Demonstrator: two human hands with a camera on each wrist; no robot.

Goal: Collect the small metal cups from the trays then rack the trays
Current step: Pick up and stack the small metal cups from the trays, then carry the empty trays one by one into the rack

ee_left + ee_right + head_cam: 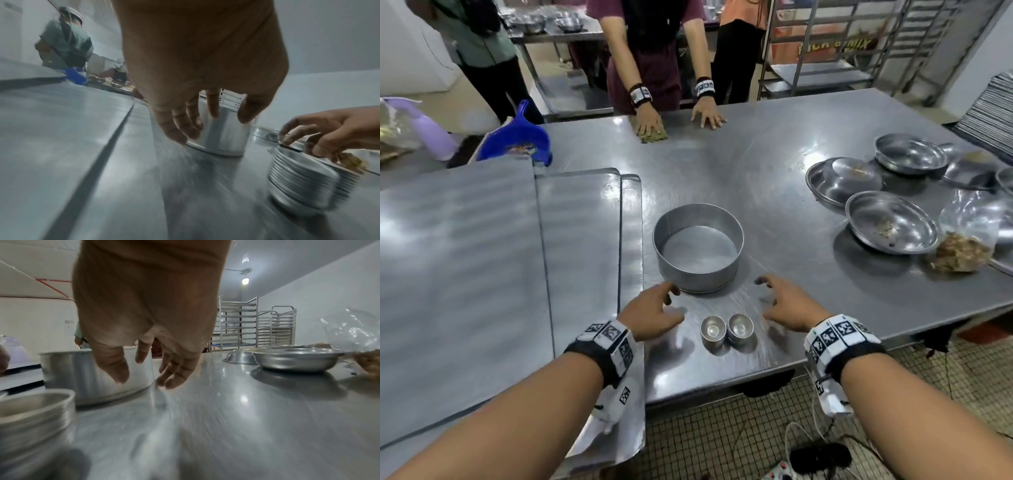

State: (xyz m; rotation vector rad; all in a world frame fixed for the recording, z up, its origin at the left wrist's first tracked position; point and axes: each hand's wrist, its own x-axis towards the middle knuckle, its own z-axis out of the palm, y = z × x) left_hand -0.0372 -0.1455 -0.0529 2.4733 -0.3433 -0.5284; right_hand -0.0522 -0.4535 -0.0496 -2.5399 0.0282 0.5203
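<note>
Two stacks of small metal cups (713,329) (740,327) stand side by side near the table's front edge; one ribbed stack of cups (304,181) shows in the left wrist view, one stack of cups (35,412) in the right wrist view. My left hand (654,313) hovers left of them, fingers spread and empty. My right hand (789,303) hovers to their right, also empty with relaxed fingers. A round metal pan (698,246) stands empty just beyond both hands. Flat metal trays (582,240) lie overlapped on the left of the table.
Several shallow steel bowls (892,226) and a plastic bag of scraps (962,253) sit at the right. A person (650,61) leans on the far edge, one hand on a cloth (652,132). A blue dustpan (517,140) lies far left. Tray racks (257,326) stand behind.
</note>
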